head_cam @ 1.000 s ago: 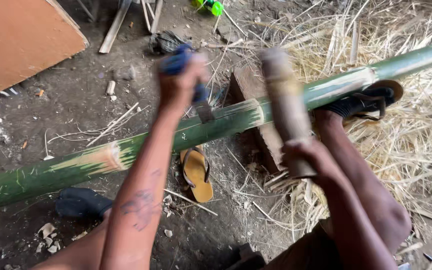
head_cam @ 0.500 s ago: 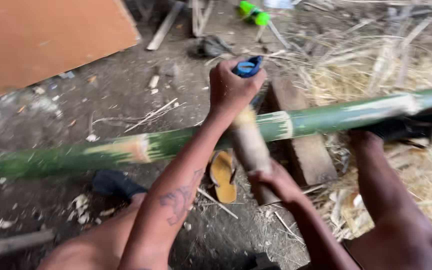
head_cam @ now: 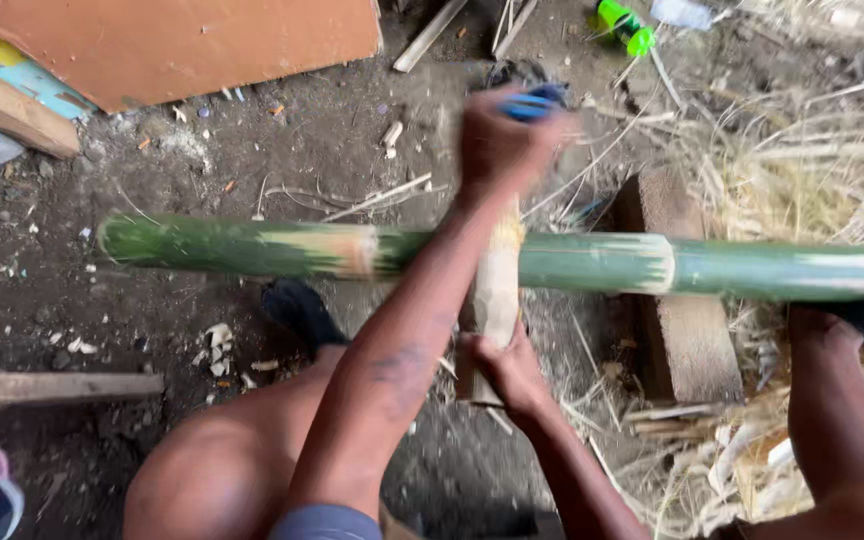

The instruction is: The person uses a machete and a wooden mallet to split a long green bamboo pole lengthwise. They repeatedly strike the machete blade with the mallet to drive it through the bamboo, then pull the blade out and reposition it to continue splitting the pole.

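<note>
Nearest you, your right hand point(head_cam: 507, 370) is closed around a short wooden club point(head_cam: 492, 295), its upper end meeting the green bamboo pole point(head_cam: 592, 262). That pole lies crosswise over a wooden block point(head_cam: 687, 335) on the dirt. Beyond it, your left hand point(head_cam: 502, 140) grips a blue-handled tool point(head_cam: 534, 102); it's blurred. A glancing blow could roll the pole, and the club might catch your left forearm.

Long green bamboo pole point(head_cam: 592, 262) with pale scraped nodes, lying level across a wooden block, blue-handled tool point(head_cam: 532, 102) gripped above it, blurred, pale wooden club point(head_cam: 494, 290) held upright against the pole
</note>
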